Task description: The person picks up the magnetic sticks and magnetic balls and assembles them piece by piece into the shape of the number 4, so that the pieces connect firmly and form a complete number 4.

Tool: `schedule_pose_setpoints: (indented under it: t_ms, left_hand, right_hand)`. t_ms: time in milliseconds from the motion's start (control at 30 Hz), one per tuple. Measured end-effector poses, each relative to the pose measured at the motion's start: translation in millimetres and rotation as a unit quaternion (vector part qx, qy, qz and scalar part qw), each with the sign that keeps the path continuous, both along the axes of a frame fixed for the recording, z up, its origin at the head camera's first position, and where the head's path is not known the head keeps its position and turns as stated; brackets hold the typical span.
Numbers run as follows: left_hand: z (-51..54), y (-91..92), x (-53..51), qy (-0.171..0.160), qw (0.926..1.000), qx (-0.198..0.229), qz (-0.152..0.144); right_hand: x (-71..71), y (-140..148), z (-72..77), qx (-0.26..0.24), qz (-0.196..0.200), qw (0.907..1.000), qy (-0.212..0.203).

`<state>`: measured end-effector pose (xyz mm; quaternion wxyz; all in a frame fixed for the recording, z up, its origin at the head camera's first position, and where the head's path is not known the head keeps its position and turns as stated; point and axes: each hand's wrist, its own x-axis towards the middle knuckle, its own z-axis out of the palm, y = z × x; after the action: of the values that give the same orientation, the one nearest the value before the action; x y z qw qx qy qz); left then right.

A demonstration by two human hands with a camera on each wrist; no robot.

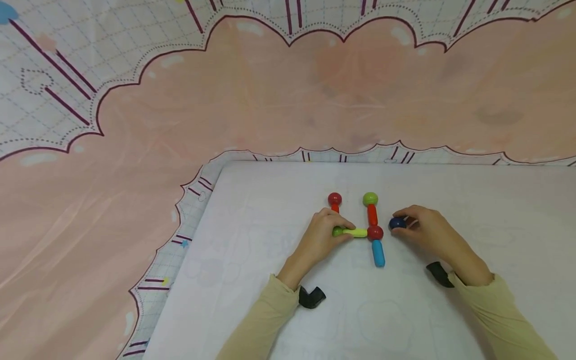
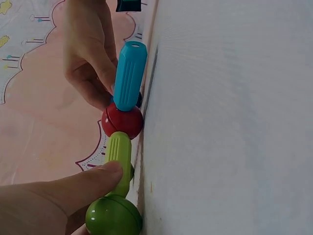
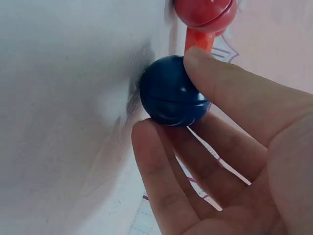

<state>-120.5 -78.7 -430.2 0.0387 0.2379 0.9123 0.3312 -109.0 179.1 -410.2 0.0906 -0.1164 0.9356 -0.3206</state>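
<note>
My left hand pinches a yellow-green rod beside the green ball at its end. The rod's other end meets a red ball. From that ball a red rod leads up to a light green ball, and a blue rod points towards the person, its near end bare. Behind my left hand shows another red ball on a red rod, partly hidden by the fingers. Just right of the pieces, my right hand holds a dark blue ball between thumb and fingers.
The pieces lie on a white tabletop. Its left and far edges are bordered by a peach, cloud-patterned cloth. Black straps show at both sleeve cuffs.
</note>
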Motion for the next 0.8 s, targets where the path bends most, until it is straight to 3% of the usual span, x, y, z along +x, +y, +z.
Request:
schedule_pose_setpoints:
  t_ms: [367, 800]
  left_hand:
    - [0.0, 0.7, -0.4, -0.003, 0.9999, -0.01, -0.003]
    - [-0.5, 1.0, 0.2, 0.015, 0.9992, -0.037, -0.01]
  right_hand:
    - [9.3, 3.1, 0.6, -0.02, 0.016, 0.9996, 0.011]
    - [24.9, 1.1, 4.0, -0.015, 0.041, 0.9987, -0.028]
